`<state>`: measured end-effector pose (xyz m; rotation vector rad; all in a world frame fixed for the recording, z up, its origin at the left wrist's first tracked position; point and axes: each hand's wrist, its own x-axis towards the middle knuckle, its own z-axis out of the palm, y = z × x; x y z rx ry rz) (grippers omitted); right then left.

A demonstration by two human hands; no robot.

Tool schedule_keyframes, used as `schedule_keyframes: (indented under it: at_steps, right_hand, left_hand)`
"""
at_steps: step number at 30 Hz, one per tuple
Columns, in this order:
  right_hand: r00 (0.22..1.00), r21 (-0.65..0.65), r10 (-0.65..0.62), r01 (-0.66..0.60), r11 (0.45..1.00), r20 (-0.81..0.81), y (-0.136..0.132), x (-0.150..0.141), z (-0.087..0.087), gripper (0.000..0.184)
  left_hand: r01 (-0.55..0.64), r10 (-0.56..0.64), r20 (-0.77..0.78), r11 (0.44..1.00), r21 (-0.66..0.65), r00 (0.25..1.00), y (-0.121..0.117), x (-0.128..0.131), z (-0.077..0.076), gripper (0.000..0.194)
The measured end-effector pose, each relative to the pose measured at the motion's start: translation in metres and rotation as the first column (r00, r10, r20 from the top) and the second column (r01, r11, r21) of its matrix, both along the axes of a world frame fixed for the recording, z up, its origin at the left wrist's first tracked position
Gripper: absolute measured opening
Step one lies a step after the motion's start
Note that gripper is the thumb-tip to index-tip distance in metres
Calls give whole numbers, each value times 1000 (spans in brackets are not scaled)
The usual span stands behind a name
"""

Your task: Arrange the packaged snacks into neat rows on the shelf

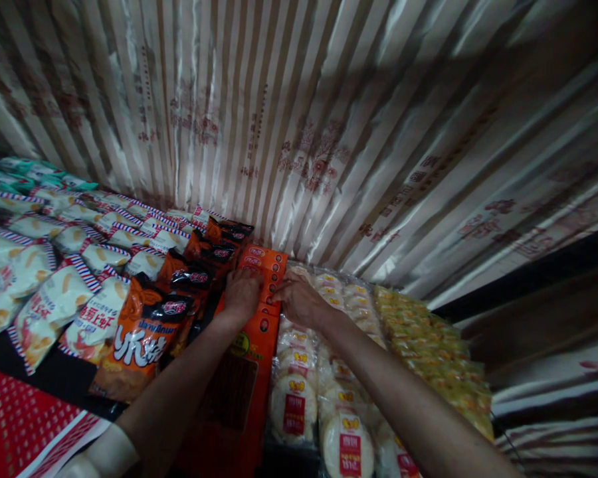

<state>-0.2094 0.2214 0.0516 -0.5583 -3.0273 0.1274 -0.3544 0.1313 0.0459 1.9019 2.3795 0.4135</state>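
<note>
1. Long packets: red-orange, with a column of small dark roundels;
2. Glossy bags: orange and black, white lettering;
3. White bags: red, white and blue striped edges;
4. Cracker packs: white discs, red labels;
5. Packets by the bench's right edge: yellow-green;
6. Pleated curtain: silvery beige, maroon motifs.

A dark worktop, bare in a strip along its near left side, carries packaged snacks in rows running near to far. Teal packets lie at the far left, then white bags with striped edges, orange-and-black bags, flat orange packets, clear-wrapped round crackers and, at the right, yellow-green packets.
</note>
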Motion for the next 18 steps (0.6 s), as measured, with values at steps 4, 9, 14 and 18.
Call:
schedule_keyframes:
  at_steps: [4, 9, 14, 18]
  right_hand:
    - [999, -57, -49, 49, 997, 0, -3, -2, 1, 26]
    - [996, -72, -79, 77, 994, -32, -6, -1, -2, 20]
    - [998, -64, -63, 61, 996, -30, 1, -1, -11, 19]
    - [997, -32, -71, 71, 997, 1, 5, -2, -13, 18]
  left_hand:
    - [-18, 18, -25, 1000, 3, 1000, -2, 0, 2, 27]
    - [-38, 38, -75, 999, 8, 996, -8, 1, 10, 32]
    - [-15, 16, -152, 1000, 5, 988, -21, 7, 19, 32]
    - [30, -40, -102, 995, -91, 994, -37, 13, 26, 35]
